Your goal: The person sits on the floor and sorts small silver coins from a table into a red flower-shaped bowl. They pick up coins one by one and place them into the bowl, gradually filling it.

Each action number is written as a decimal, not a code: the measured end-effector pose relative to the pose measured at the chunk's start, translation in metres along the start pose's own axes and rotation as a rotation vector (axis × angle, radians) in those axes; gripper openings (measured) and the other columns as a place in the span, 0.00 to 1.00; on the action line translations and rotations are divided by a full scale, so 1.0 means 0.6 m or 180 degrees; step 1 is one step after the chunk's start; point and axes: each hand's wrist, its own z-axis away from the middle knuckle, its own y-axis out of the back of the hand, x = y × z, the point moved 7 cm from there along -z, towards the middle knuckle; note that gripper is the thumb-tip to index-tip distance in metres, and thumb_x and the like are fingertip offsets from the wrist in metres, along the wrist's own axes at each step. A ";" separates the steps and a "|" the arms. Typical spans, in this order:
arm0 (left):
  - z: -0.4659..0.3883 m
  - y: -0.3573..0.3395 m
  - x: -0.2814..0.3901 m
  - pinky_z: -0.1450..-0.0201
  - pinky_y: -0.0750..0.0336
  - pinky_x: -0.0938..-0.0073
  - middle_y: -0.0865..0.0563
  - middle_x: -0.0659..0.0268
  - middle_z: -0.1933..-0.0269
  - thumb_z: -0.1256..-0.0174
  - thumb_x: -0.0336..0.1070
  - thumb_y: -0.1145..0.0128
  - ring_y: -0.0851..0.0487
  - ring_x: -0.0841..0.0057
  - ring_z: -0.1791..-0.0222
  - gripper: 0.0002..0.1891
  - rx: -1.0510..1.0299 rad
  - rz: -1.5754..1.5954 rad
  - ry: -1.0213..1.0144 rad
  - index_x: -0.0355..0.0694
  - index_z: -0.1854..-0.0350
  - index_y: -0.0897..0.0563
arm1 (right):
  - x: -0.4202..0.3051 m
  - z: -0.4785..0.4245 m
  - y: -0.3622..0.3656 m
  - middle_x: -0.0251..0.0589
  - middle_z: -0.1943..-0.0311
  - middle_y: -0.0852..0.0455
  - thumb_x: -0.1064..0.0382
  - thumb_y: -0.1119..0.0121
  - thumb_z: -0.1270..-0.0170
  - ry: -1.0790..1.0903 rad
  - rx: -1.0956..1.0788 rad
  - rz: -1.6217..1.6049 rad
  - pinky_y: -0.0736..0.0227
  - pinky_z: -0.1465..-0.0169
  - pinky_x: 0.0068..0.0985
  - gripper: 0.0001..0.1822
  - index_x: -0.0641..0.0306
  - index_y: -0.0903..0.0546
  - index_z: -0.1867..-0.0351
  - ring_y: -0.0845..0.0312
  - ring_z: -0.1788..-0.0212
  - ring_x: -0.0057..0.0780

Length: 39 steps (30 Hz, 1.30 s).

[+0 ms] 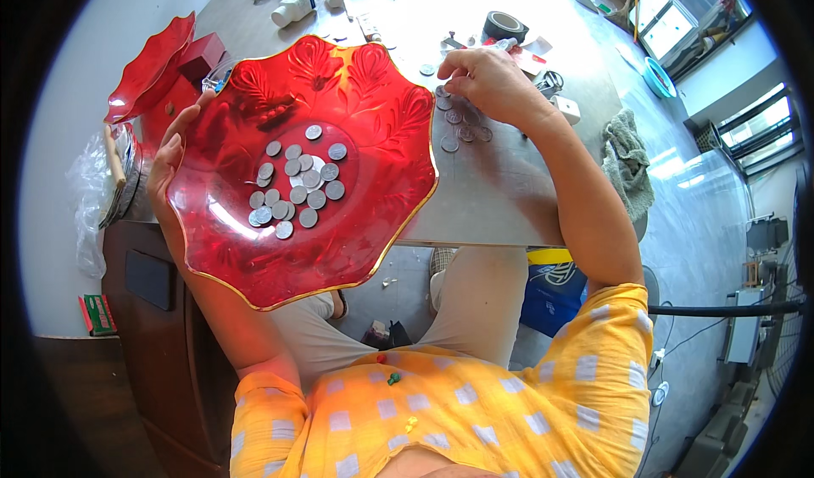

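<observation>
My left hand (170, 150) grips the left rim of a translucent red dish (381, 224) with a wavy gold edge. Many silver coins (311, 178) lie in the middle of the dish, some overlapping. My right hand (489, 84) is over the metal tabletop, right of the dish, with thumb and forefinger close together above a group of loose coins (453, 117). Whether a coin is between those fingertips cannot be seen clearly. One more coin (427, 70) lies just left of the right fingertips.
Behind my right hand are a roll of black tape (504, 27) and scissors (551, 82). A grey-green cloth (626, 160) hangs over the table's right edge. White bottles (294, 9) stand or lie at the back. A second red dish (152, 65) and a red box (202, 56) are at left.
</observation>
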 end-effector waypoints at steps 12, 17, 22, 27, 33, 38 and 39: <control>0.007 -0.017 0.002 0.29 0.37 0.58 0.28 0.53 0.33 0.32 0.37 0.62 0.30 0.63 0.33 0.24 0.0257 -0.0105 0.0024 0.29 0.39 0.29 | 0.002 -0.002 -0.012 0.40 0.68 0.16 0.66 0.38 0.37 0.0050 -0.0221 0.0071 0.26 0.58 0.29 0.06 0.59 0.16 0.60 0.19 0.63 0.30; 0.009 -0.025 0.002 0.29 0.36 0.58 0.29 0.53 0.33 0.31 0.37 0.63 0.29 0.63 0.33 0.24 0.0279 -0.0078 0.0034 0.28 0.39 0.29 | -0.002 -0.003 -0.013 0.41 0.68 0.15 0.67 0.37 0.39 0.0041 -0.0361 0.0078 0.26 0.58 0.29 0.06 0.61 0.17 0.61 0.18 0.63 0.32; 0.005 -0.014 0.003 0.29 0.37 0.58 0.29 0.52 0.32 0.31 0.37 0.63 0.30 0.63 0.33 0.24 0.0100 -0.0130 0.0008 0.28 0.38 0.30 | -0.001 -0.005 -0.012 0.41 0.69 0.15 0.68 0.36 0.41 0.0231 -0.0129 0.0324 0.26 0.58 0.30 0.07 0.65 0.19 0.62 0.19 0.64 0.32; 0.008 -0.019 0.002 0.29 0.38 0.57 0.29 0.52 0.32 0.32 0.37 0.62 0.31 0.63 0.32 0.24 0.0180 -0.0015 0.0011 0.28 0.38 0.29 | 0.007 0.000 0.002 0.39 0.70 0.16 0.67 0.35 0.41 -0.0160 -0.0120 -0.0290 0.25 0.60 0.27 0.07 0.65 0.20 0.64 0.20 0.67 0.27; 0.006 -0.018 0.003 0.29 0.37 0.59 0.29 0.53 0.32 0.33 0.38 0.61 0.30 0.64 0.32 0.24 0.0164 -0.0160 -0.0013 0.29 0.38 0.29 | 0.001 -0.003 0.035 0.34 0.69 0.16 0.66 0.36 0.37 0.0172 0.0424 -0.1945 0.25 0.62 0.17 0.05 0.65 0.20 0.64 0.23 0.67 0.18; 0.006 -0.018 0.003 0.29 0.37 0.60 0.29 0.53 0.32 0.33 0.38 0.61 0.30 0.64 0.32 0.25 0.0258 -0.0078 0.0033 0.29 0.38 0.29 | -0.098 0.016 0.064 0.35 0.68 0.16 0.68 0.36 0.38 0.0869 0.0466 -0.2939 0.24 0.57 0.18 0.05 0.67 0.20 0.65 0.21 0.64 0.17; 0.007 -0.018 0.004 0.29 0.37 0.60 0.29 0.53 0.32 0.33 0.38 0.61 0.30 0.64 0.32 0.25 0.0269 -0.0133 0.0019 0.29 0.38 0.29 | -0.112 0.019 0.061 0.35 0.69 0.16 0.68 0.35 0.38 0.0988 0.0448 -0.3118 0.24 0.56 0.18 0.06 0.68 0.20 0.65 0.21 0.63 0.17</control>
